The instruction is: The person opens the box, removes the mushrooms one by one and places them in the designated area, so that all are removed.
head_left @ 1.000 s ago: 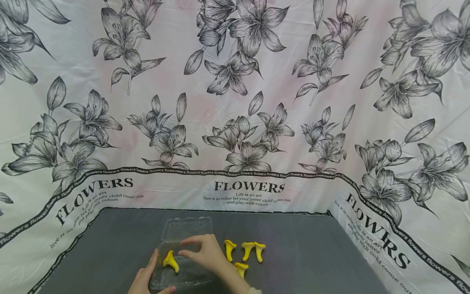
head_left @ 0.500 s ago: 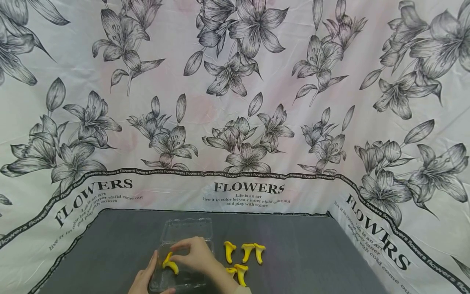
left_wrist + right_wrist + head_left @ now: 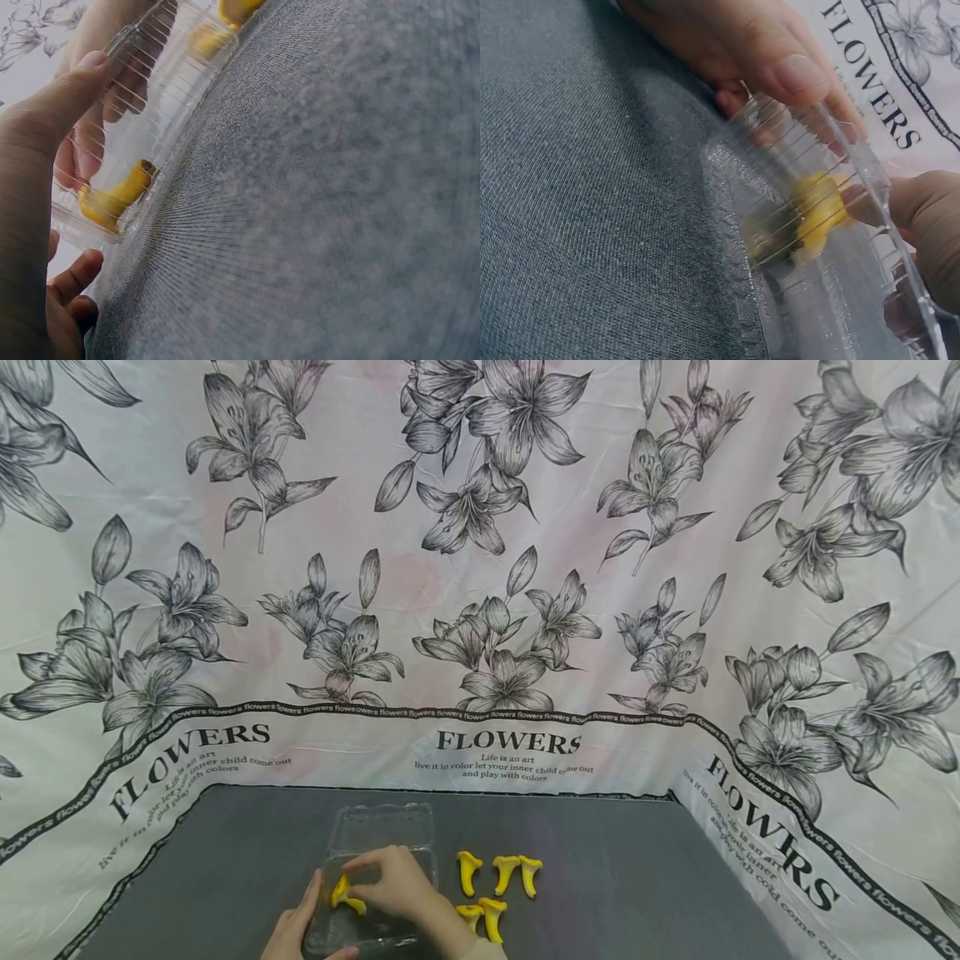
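A clear plastic box with its lid folded back lies on the grey tabletop. Inside, toward its left side, is one yellow chanterelle mushroom. My right hand reaches into the box and pinches this mushroom between thumb and forefinger. In the left wrist view, the mushroom shows through the ribbed wall, its stem end tipped up. My left hand holds the box at its left front corner, thumb over the near rim and fingers along the left wall. Part of the mushroom is hidden by my right thumb.
Several more yellow chanterelles lie on the grey tabletop right of the box, some partly behind my right forearm. A white flower-print cloth rises along the table's back and sides.
My right hand has moved left and down inside the box, from beside the mushroom onto it, and the mushroom has shifted slightly. My left hand stays on the box.
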`<action>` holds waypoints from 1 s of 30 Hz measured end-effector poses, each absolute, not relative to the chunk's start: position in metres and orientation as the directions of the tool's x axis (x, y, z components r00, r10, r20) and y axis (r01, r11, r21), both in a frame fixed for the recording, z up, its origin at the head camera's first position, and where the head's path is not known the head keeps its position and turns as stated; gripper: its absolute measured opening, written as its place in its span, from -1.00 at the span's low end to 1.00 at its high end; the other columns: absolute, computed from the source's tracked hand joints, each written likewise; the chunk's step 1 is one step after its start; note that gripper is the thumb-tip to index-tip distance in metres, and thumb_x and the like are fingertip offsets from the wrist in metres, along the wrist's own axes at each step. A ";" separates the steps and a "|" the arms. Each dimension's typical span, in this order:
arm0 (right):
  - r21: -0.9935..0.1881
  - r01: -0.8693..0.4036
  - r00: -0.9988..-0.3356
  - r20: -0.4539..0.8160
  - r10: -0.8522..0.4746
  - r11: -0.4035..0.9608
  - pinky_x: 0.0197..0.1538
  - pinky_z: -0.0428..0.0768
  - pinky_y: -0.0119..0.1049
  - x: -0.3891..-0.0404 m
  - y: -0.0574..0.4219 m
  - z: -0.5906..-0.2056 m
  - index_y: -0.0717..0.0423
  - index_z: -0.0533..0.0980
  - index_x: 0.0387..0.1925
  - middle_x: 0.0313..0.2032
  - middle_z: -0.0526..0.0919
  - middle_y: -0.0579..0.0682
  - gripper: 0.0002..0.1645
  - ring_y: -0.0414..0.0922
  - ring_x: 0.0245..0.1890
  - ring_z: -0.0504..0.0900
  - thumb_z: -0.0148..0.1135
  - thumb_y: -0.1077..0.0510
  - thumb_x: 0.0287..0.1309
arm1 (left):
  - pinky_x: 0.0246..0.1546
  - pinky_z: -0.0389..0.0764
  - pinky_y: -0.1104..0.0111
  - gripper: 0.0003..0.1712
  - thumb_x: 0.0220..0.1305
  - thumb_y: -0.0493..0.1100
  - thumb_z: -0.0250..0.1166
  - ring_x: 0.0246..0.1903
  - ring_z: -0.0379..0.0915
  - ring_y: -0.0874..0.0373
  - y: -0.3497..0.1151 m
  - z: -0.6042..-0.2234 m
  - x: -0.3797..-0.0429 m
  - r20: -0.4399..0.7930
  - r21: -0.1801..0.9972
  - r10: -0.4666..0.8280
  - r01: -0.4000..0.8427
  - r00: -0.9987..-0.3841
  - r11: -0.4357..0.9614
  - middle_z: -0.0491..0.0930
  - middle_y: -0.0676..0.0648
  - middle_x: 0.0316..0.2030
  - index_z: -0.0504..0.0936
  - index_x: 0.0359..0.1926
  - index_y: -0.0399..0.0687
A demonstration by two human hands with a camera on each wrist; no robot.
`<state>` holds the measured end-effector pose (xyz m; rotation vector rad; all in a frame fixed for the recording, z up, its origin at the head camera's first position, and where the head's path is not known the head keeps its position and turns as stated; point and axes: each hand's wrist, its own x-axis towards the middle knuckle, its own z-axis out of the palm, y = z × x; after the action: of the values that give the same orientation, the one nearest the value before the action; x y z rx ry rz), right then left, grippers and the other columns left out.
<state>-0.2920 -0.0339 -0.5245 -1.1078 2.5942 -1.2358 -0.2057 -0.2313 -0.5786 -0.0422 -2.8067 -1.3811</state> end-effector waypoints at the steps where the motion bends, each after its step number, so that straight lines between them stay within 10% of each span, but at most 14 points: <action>1: -0.685 -0.586 -0.738 0.231 -0.634 0.433 0.00 0.65 -0.49 -0.292 -0.035 -0.525 -0.05 0.80 0.05 -0.04 0.83 -0.26 -0.64 -0.40 0.00 0.72 0.58 0.17 0.19 | -0.09 0.65 -0.21 0.34 0.19 0.12 0.56 -0.06 0.60 -0.20 -0.231 -0.578 -0.206 0.019 0.785 0.007 0.019 -1.000 0.619 0.67 -0.32 -0.01 -0.06 0.65 -0.43; 30: -0.404 -0.740 -0.655 0.245 -0.715 0.539 -0.22 0.56 -0.65 -0.285 -0.039 -0.525 -0.22 0.83 -0.04 -0.15 0.83 -0.36 -0.81 -0.57 -0.34 0.64 0.43 -0.03 0.39 | -0.01 0.61 -0.35 0.32 0.15 -0.06 0.60 0.02 0.61 -0.49 -0.236 -0.589 -0.210 0.119 0.809 0.072 0.139 -0.990 0.572 0.38 -0.73 0.27 -0.08 0.58 -0.60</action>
<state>-0.2849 -0.0391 -0.5247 -1.3244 2.7998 -0.7736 -0.2102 -0.2356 -0.5889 -0.1829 -2.7198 -1.4090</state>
